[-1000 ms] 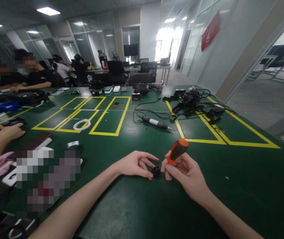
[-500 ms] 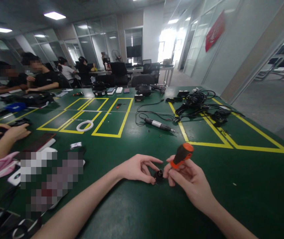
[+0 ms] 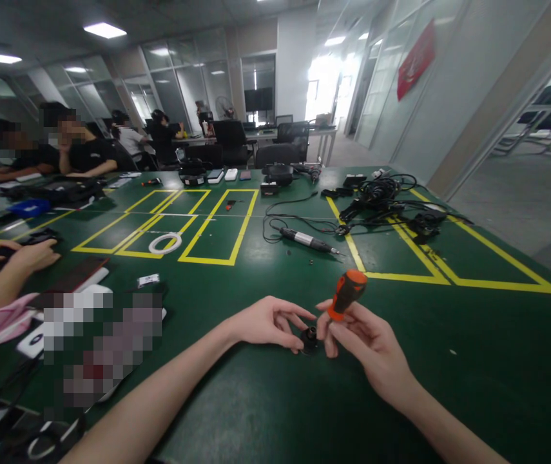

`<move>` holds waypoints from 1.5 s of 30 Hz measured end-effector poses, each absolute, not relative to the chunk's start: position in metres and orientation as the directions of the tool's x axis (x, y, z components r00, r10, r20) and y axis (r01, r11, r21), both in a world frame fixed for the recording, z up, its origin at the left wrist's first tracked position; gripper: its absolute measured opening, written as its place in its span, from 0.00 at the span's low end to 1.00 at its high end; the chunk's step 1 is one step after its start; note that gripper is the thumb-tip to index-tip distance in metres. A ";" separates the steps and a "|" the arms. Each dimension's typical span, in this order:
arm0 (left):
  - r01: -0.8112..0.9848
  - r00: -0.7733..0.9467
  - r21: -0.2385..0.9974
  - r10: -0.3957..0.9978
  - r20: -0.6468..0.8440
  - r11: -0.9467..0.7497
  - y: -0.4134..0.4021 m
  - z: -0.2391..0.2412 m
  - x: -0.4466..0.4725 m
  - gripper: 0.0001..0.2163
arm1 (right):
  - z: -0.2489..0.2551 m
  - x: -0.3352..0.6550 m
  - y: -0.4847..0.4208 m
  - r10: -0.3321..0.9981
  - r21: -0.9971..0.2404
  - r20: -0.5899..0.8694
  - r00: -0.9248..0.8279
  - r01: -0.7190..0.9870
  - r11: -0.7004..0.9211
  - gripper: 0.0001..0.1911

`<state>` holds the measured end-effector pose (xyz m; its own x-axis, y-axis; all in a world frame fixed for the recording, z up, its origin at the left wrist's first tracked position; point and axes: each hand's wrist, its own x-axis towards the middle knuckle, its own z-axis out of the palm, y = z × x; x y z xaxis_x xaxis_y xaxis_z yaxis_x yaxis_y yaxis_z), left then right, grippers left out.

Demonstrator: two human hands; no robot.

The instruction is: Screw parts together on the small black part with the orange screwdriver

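Note:
My right hand (image 3: 372, 345) is closed round the lower part of a screwdriver (image 3: 349, 293) with an orange and black handle. The handle leans up and to the right, and its shaft is hidden behind my fingers. Just left of it, a small round black part (image 3: 310, 338) with a raised, hollow-looking centre stands on the table. My left hand (image 3: 278, 324) curves about this part, with the thumb at its near left edge and the fingers reaching over its far side.
On the green table (image 3: 251, 406) lie a corded pen-shaped electric screwdriver (image 3: 309, 241), a white ring (image 3: 165, 243) and a cable heap (image 3: 381, 193). Yellow tape marks rectangles. At left are a co-worker's hands (image 3: 33, 254) and a pink cloth (image 3: 4, 325).
The screwdriver handle has shifted slightly left and stands more upright. My right hand has moved a little with it. My left hand and the black part stay nearly in place.

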<state>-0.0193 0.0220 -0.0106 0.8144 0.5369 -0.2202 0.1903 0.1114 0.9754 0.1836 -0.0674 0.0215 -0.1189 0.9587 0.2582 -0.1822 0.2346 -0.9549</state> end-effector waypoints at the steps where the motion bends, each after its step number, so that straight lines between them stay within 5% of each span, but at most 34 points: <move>1: 0.174 0.810 0.978 0.548 -0.209 0.116 0.022 -0.012 -0.019 0.32 | 0.021 0.183 -0.068 0.960 -0.954 0.258 -0.113 -0.186 0.234 0.15; 23: 0.192 0.791 0.977 0.575 -0.209 0.090 0.022 -0.015 -0.016 0.25 | 0.032 0.183 -0.067 0.959 -0.962 0.271 -0.078 -0.023 0.270 0.18; 45: 0.168 0.801 0.964 0.542 -0.255 0.206 0.020 -0.007 -0.013 0.26 | 0.026 0.183 -0.065 0.964 -0.968 0.239 -0.121 -0.114 0.226 0.19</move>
